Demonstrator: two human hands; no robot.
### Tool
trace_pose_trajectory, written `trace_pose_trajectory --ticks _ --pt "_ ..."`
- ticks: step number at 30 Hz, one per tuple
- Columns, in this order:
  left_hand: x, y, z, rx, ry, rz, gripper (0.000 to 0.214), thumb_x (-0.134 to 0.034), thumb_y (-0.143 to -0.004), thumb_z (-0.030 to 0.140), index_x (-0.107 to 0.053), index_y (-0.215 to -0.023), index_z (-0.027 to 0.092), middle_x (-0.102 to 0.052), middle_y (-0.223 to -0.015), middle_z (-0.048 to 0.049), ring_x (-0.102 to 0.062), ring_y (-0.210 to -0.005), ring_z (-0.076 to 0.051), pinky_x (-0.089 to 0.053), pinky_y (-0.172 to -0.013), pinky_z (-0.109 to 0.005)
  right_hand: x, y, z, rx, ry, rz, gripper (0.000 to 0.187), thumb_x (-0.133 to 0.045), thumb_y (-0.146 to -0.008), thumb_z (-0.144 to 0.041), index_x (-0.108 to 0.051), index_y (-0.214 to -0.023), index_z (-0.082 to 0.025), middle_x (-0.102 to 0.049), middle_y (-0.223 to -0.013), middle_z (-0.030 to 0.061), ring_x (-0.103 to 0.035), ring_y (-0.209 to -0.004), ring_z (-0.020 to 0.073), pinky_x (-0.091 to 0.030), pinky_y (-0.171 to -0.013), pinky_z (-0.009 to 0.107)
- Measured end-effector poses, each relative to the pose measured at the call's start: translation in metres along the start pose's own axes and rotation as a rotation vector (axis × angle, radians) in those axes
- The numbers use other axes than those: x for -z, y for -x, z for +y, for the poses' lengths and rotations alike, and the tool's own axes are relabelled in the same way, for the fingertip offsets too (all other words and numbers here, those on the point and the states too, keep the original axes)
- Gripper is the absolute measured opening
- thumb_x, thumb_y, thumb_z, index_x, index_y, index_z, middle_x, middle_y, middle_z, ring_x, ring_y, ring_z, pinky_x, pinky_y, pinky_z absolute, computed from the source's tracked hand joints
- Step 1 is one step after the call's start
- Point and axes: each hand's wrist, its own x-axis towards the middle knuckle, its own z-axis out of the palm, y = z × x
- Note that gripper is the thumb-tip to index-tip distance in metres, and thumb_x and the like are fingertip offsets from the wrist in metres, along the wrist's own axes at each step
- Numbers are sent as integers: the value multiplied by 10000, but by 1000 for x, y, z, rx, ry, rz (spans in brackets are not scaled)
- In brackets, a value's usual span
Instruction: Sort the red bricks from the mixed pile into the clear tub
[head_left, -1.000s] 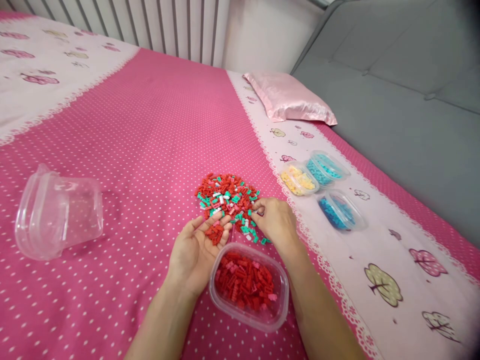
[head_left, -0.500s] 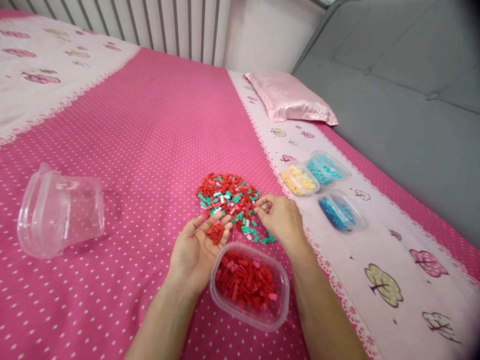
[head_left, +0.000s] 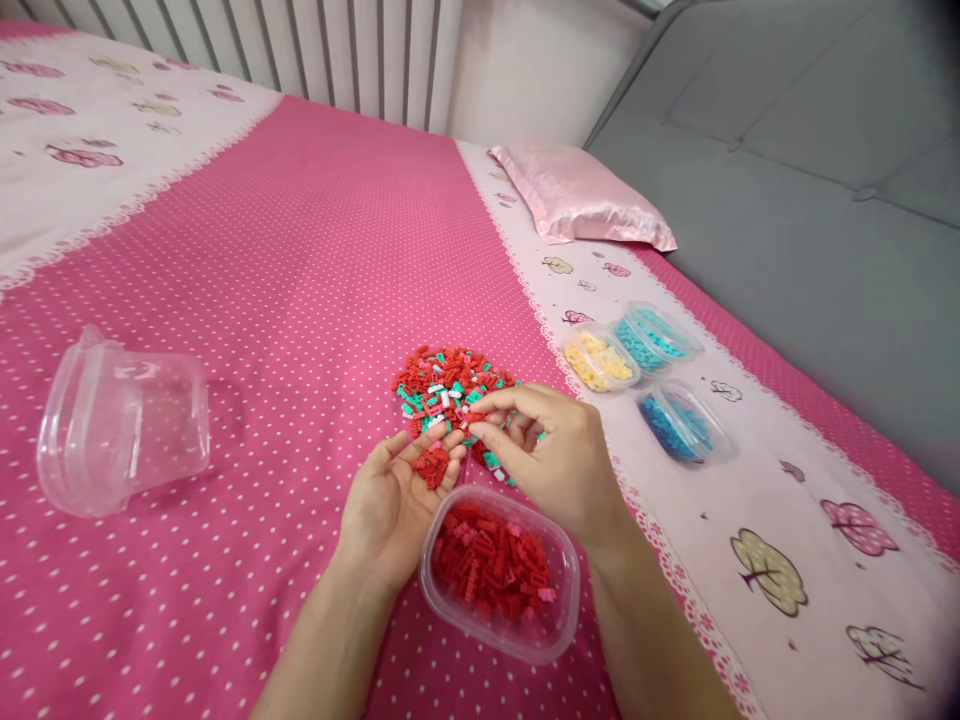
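Observation:
Palm up and fingers cupped, my left hand (head_left: 390,508) holds a small heap of red toy bricks (head_left: 430,466). My right hand (head_left: 559,455) is closed in a pinch on a small red brick (head_left: 475,416), just above the left fingertips. Beyond both hands lies a loose pile of small toy bricks (head_left: 442,375), mostly red with green, white and pink ones among them; the right hand covers part of it. Close in front of me, between my forearms, a clear plastic tub (head_left: 499,640) contains many red and some pink bricks.
On the right stand clear tubs of yellow pieces (head_left: 600,360), turquoise pieces (head_left: 651,338) and blue pieces (head_left: 676,425). A clear container (head_left: 124,420) lies on its side at the left. A pink pillow (head_left: 585,195) rests near the grey headboard (head_left: 795,130).
My right hand has moved left from the pile's right edge to beside the left fingertips, pinching a red brick. The left hand has stayed in place.

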Motion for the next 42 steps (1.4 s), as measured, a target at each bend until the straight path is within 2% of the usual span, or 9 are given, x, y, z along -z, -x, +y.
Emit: trace_pose_trajectory --ticks 4,8,11,16,20,25,29,37,42 --pt "-1 1 0 4 13 12 240 -384 -835 158 -588 -938 86 -651 -744 -92 -623 -613 -139 -546 -589 -250 0 3 -8 56 -22 -12 97 -656 -778 -182 -690 -867 -204 -651 -758 -12 -531 -565 80 -462 -600 219" --pt "-3 2 0 -12 66 12 251 -384 -830 122 -596 -964 114 -646 -733 -51 -602 -578 -103 -535 -590 -216 -2 3 -12 84 -33 -39 135 -663 -775 -183 -694 -903 -213 -661 -784 -3 -556 -612 95 -470 -602 222" --pt "-3 2 0 -3 55 16 239 -382 -838 139 -591 -947 100 -648 -735 -65 -611 -592 -111 -538 -600 -217 -3 3 -11 76 -40 -26 164 -658 -779 -182 -693 -935 -214 -666 -802 -2 -553 -604 90 -467 -601 221" --pt "-3 2 0 6 16 16 265 -388 -840 158 -572 -1000 53 -659 -805 -131 -636 -627 -145 -549 -600 -239 3 2 -3 -2 11 75 132 -625 -795 -185 -698 -902 -211 -660 -752 -14 -522 -543 81 -447 -569 220" --pt "-3 2 0 3 12 34 322 -391 -838 160 -549 -1091 38 -658 -829 -142 -640 -634 -153 -557 -591 -249 12 -2 13 -117 165 148 138 -615 -785 -211 -700 -893 -220 -673 -751 -6 -541 -550 105 -443 -587 251" --pt "-3 2 0 3 16 45 319 -384 -837 152 -548 -1089 48 -662 -824 -139 -642 -628 -154 -563 -582 -257 15 -6 34 -347 401 -6 149 -612 -752 -179 -714 -842 -239 -707 -777 5 -614 -653 161 -435 -614 281" --pt "-3 2 0 -4 6 40 307 -382 -839 152 -548 -1075 48 -659 -837 -140 -643 -636 -154 -563 -587 -254 10 -7 39 -436 497 -143 126 -629 -744 -196 -719 -803 -260 -715 -772 -14 -631 -704 166 -407 -598 264" --pt "0 0 -1 -2 7 15 318 -391 -848 174 -537 -1094 37 -652 -872 -151 -645 -653 -156 -564 -610 -252 1 -9 43 -498 528 -372 83 -648 -749 -253 -728 -769 -262 -721 -778 -12 -655 -777 179 -422 -636 261" --pt "0 0 0 5 13 20 296 -395 -847 171 -543 -1073 48 -651 -873 -144 -646 -655 -151 -561 -612 -242 -2 -9 47 -461 454 -393 135 -658 -739 -234 -724 -856 -252 -724 -817 -11 -658 -785 168 -443 -685 253"
